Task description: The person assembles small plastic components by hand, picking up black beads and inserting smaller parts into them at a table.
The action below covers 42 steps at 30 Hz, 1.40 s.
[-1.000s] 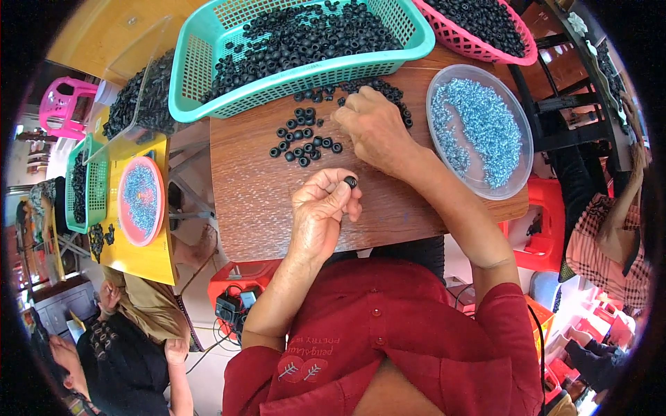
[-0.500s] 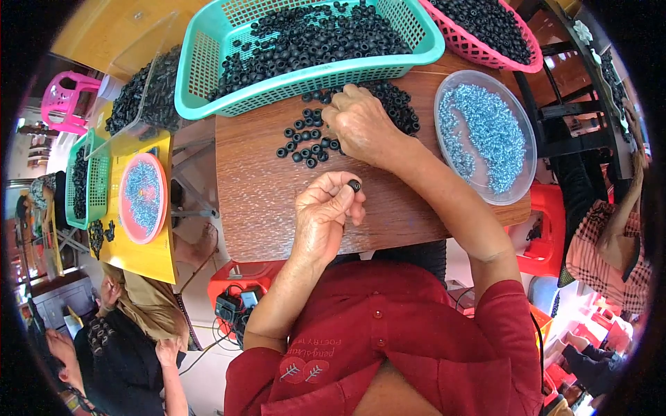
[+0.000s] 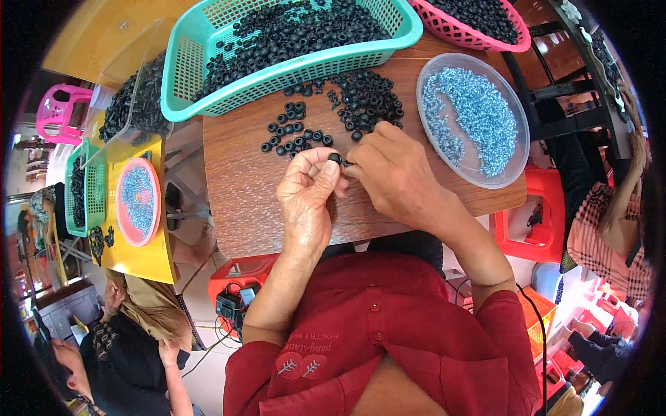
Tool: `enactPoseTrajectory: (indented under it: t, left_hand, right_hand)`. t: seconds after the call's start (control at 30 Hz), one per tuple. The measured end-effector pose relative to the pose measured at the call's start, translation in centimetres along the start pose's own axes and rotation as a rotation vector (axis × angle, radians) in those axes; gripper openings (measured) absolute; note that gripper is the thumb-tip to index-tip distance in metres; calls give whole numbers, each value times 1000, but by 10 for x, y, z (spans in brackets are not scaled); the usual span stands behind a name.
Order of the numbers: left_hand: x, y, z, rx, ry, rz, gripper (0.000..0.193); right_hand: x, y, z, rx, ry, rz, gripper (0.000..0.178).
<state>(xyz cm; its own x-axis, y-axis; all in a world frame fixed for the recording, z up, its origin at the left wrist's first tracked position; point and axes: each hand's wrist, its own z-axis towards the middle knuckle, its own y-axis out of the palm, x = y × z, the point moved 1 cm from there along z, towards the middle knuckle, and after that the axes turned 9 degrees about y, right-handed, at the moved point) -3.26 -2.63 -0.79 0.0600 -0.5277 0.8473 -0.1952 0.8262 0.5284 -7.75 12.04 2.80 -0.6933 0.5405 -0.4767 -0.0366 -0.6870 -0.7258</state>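
Observation:
Between the thumb and index finger of my left hand [image 3: 305, 201] is a small round black cap [image 3: 335, 158]. My right hand [image 3: 399, 177] has its fingers pinched together close beside that cap. A tiny dark bit shows at its fingertips, too small to name. Both hands are above the front part of the brown wooden table [image 3: 257, 208]. Just beyond them lie loose black caps [image 3: 295, 128], with a denser heap [image 3: 371, 97] behind my right hand. To the right, a round clear plastic tray [image 3: 524, 132] holds many small translucent blue pieces [image 3: 479, 114].
A teal basket [image 3: 291, 73] of black caps stands at the table's back, a pink basket [image 3: 465, 35] at back right. Left is a yellow table [image 3: 156, 260] with a pink tray [image 3: 158, 208] and a green basket [image 3: 97, 187]. A co-worker [image 3: 104, 347] sits there; a red stool [image 3: 531, 222] is right.
My right hand has come back from the heap of black caps to my left hand. My left hand still holds its cap and has moved slightly up. The whole view has shifted a little.

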Motion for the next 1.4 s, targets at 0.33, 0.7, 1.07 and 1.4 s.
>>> enactPoseTrajectory:
  t: [0.33, 0.7, 1.07, 1.4]
  left_hand:
    - [-4, 15, -6, 3, 16, -83, 15]
    - [-10, 15, -5, -115, -138, -363, 22]
    - [-6, 21, -12, -83, -86, -218, 21]
    - [-3, 18, -12, -90, -103, -120, 20]
  right_hand:
    - [-10, 5, -17, 235, 130, 158, 16]
    - [-14, -9, -24, 340, 406, 453, 12]
    - [-11, -4, -29, 335, 411, 516, 15]
    - [-9, -3, -30, 363, 379, 456, 15]
